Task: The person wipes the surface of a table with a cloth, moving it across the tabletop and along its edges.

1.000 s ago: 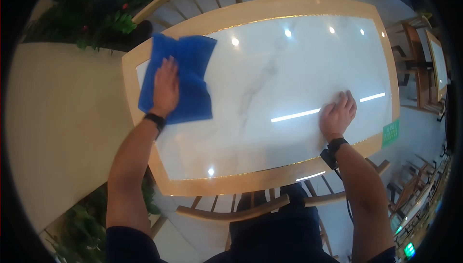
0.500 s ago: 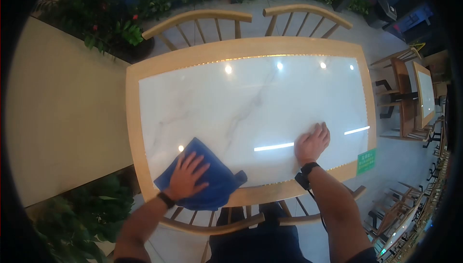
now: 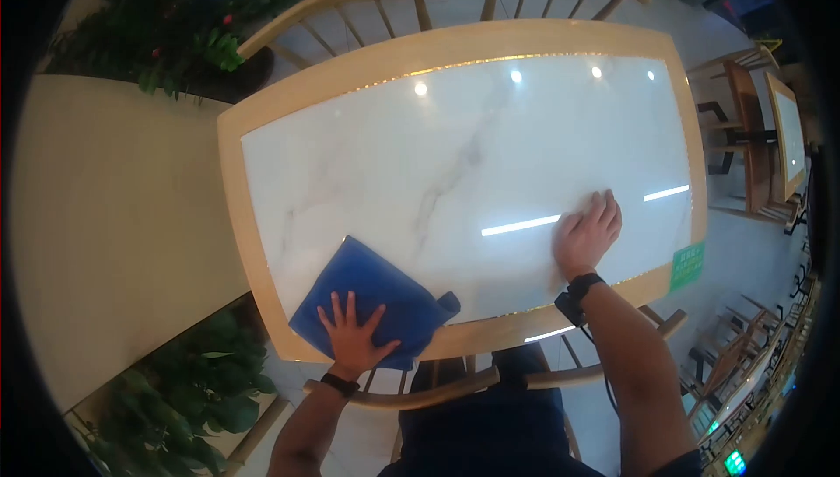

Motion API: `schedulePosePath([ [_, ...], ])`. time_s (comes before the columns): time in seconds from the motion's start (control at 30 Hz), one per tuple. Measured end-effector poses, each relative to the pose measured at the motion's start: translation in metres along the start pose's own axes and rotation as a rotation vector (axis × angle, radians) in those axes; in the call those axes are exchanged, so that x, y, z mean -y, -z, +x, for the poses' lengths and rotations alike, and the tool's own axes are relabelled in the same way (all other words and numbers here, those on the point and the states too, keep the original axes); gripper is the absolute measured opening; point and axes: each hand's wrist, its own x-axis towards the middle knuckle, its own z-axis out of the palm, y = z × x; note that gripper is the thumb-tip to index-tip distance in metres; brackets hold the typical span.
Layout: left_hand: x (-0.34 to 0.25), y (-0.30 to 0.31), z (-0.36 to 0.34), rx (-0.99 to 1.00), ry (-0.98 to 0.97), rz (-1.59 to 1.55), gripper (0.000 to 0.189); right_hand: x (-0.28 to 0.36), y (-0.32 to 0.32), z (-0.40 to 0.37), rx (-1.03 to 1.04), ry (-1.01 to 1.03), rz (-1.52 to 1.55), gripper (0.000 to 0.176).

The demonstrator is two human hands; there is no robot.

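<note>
- Pressing down on a blue cleaning cloth (image 3: 372,283), the left hand (image 3: 354,334) lies flat with its fingers fanned wide. Nothing is pinched; the palm simply pins the cloth to the table.
- The cloth sits at the near left corner of the marble tabletop (image 3: 455,144). Its lower edge laps over the wooden rim (image 3: 229,171), and one corner is bunched up just right of the hand.
- The right hand (image 3: 588,232) rests open on the marble, well apart from the cloth, with its fingers close together and holding nothing. It looks to me like a brace for the lean.
- To my eye, the wipe goes best with the whole palm loaded evenly, so the cloth slides as one sheet rather than rolling under the fingers. That bunched corner wants smoothing out, or it may skip a streak.
- With the cloth overhanging the rim, I'd judge a stroke along the edge should take in both the wood and the seam where it meets the stone.
- The bracing hand lies just beside a strip-light reflection (image 3: 521,226) on the glossy surface. It could leave a print, so that patch deserves a pass too.
- A wooden chair back (image 3: 411,394) stands just below the near edge, between the person and the table, so I'd watch the elbow there.
</note>
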Motion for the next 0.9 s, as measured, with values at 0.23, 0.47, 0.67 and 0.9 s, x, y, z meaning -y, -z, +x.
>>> schedulePosePath([
  [0.23, 0.016, -0.012, -0.008, 0.059, -0.103, -0.081, 0.057, 0.0, -0.001, -0.001, 0.025, -0.026, 0.001, 0.048],
  [0.47, 0.056, 0.036, 0.144, -0.189, -0.219, -0.138, 0.048, 0.002, -0.002, -0.001, 0.034, -0.036, 0.0, 0.048],
  [0.67, 0.114, 0.075, 0.34, -0.461, -0.136, -0.124, 0.044, 0.0, -0.003, 0.0, 0.02, -0.027, -0.009, 0.048],
  [0.9, 0.055, 0.04, 0.214, -0.192, -0.509, 0.049, 0.053, 0.002, 0.001, 0.0, 0.05, -0.06, 0.001, 0.046],
])
